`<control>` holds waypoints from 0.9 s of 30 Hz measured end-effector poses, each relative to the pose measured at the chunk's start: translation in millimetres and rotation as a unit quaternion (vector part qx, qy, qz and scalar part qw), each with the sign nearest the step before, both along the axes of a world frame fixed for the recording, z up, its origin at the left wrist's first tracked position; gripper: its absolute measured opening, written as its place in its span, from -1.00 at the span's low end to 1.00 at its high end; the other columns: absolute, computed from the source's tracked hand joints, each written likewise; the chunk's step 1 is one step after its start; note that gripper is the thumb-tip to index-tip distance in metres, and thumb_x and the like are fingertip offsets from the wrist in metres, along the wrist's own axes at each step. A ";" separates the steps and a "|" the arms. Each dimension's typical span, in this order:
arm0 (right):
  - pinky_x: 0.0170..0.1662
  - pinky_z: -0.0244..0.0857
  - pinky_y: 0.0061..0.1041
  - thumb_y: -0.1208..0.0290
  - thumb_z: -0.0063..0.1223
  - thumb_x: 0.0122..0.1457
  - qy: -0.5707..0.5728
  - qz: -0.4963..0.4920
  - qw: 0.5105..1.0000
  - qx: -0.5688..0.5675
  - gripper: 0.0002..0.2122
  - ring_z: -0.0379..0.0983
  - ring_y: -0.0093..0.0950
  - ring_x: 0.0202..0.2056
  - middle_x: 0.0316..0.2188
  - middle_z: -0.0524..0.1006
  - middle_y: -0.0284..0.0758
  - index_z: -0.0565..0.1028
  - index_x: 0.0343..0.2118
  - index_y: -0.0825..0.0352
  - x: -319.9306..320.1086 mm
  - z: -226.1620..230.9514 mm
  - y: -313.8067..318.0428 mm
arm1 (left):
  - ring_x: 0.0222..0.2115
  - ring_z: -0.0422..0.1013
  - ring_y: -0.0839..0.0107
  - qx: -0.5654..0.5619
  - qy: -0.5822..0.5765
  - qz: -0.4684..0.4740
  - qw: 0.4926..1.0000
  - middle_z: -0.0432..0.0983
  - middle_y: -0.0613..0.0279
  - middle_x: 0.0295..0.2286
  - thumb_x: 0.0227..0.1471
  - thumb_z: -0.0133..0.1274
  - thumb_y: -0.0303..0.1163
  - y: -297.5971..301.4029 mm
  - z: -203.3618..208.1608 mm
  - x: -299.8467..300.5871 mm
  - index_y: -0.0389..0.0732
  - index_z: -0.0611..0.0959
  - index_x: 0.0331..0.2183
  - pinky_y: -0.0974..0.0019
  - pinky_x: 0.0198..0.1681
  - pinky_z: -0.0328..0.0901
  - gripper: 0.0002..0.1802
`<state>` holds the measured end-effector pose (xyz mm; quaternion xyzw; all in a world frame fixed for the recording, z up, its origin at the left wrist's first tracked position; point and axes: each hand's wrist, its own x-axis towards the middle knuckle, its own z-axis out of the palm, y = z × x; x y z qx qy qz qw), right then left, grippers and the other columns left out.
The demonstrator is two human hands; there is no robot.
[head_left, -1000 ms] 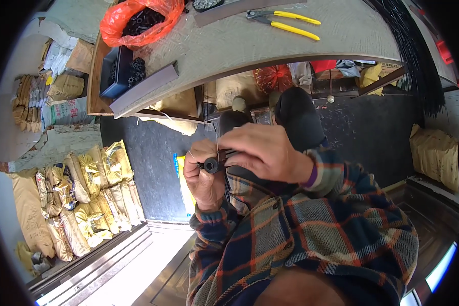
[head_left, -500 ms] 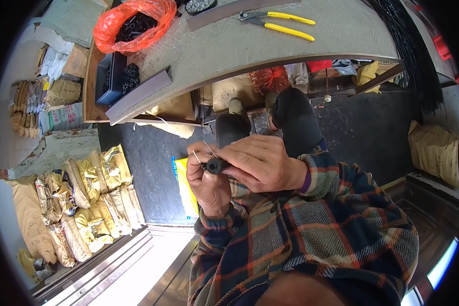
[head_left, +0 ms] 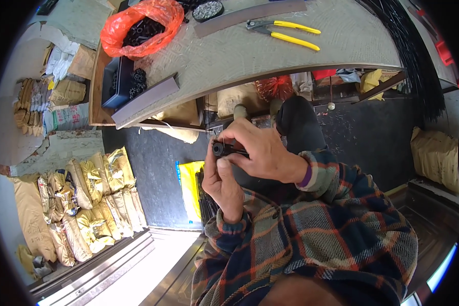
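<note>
Both of my hands meet over my lap on a small black tubular part (head_left: 218, 149) with a round hole in its end. My left hand (head_left: 223, 189) pinches the part between thumb and fingers from the left and below. My right hand (head_left: 268, 152) is closed on it from the right, with the fingers bent over the top and the thumb below. A short dark piece runs from the part into the right hand's grip; what it is I cannot make out. Thin wire ends stick up beside the fingertips.
Ahead is a worktable (head_left: 224, 64) with yellow-handled pliers (head_left: 296, 41), an orange plastic bag (head_left: 112, 38) of black parts, a blue box (head_left: 118, 92) and grey strips (head_left: 145, 99). Black rods (head_left: 413, 66) hang over its right end. A yellow sack (head_left: 189, 186) lies near my left arm.
My hands have moved away from my body with the black part and turned it slightly. The long pale wire ends show less. Dark thin rods beside the yellow sack have come into view.
</note>
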<state>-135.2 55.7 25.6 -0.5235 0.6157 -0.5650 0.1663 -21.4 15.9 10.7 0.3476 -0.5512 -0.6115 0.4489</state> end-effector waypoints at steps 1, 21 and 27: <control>-0.44 0.33 -0.56 0.56 0.15 -0.19 0.076 -0.044 0.996 -0.011 -0.68 0.46 -0.41 -0.46 -0.44 0.43 -0.26 0.39 -0.29 0.35 6.5 1.0 0.4 | -0.32 0.34 0.58 -0.030 -0.021 -0.013 0.999 0.44 0.20 -0.25 0.06 -0.13 -0.51 1.7 7.9 -1.4 -0.40 0.34 -0.03 0.53 -0.24 0.24 -0.60; -0.44 0.38 -0.53 0.55 0.08 -0.11 0.079 0.095 0.973 -0.195 -0.76 0.48 -0.37 -0.40 -0.39 0.49 -0.27 0.47 -0.29 0.37 1.1 -30.7 1.3 | -0.08 0.31 0.05 -0.283 -0.060 -0.108 0.951 0.47 -0.13 -0.31 0.02 -0.07 -0.22 -14.1 34.3 26.3 -0.38 0.36 -0.21 0.00 0.19 -0.31 -0.58; -0.44 0.38 -0.52 0.62 0.13 -0.18 0.012 0.170 0.967 -0.189 -0.70 0.48 -0.35 -0.40 -0.36 0.48 -0.27 0.48 -0.28 0.34 -4.1 -29.7 5.1 | -0.14 0.38 0.16 -0.194 0.016 -0.225 0.955 0.54 0.12 -0.43 -0.19 0.17 -0.16 -24.2 39.5 14.9 -0.26 0.52 -0.46 -0.09 0.16 -0.35 -0.65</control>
